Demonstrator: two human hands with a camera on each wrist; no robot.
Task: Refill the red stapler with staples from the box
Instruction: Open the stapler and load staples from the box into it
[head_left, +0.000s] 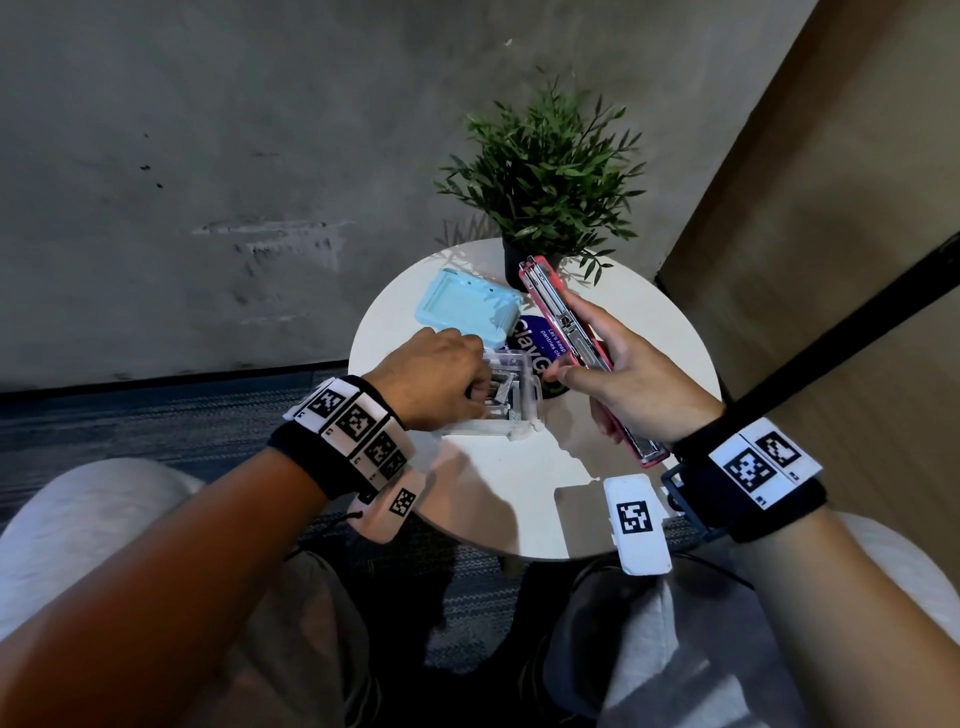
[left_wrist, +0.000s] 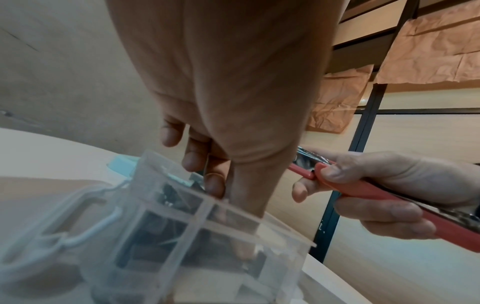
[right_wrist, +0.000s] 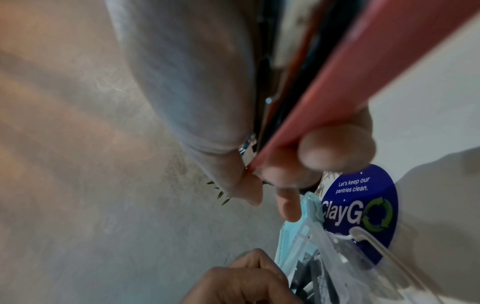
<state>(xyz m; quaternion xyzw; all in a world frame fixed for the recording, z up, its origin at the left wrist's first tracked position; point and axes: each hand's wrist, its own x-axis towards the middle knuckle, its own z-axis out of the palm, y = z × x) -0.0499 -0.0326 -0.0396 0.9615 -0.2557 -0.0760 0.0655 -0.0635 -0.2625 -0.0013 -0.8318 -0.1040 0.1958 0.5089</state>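
Observation:
The red stapler (head_left: 550, 306) is swung open flat, its metal staple channel facing up. My right hand (head_left: 582, 364) grips it around the middle above the table, thumb on one red edge, fingers under the other (right_wrist: 337, 148). The clear compartment box (head_left: 524, 415) stands on the white round table (head_left: 519, 493), with grey staple strips (head_left: 501, 392) inside. My left hand (head_left: 480, 392) reaches into the box from the left with curled fingers. In the left wrist view its thumb (left_wrist: 244, 246) dips deep into one compartment. Whether it pinches a strip is hidden.
A light blue lid (head_left: 462, 306) lies behind the box. A blue round ClayGo sticker (head_left: 535, 338) sits under the stapler. A potted plant (head_left: 550, 176) stands at the table's far edge. A grey wall is behind, a brown panel on the right.

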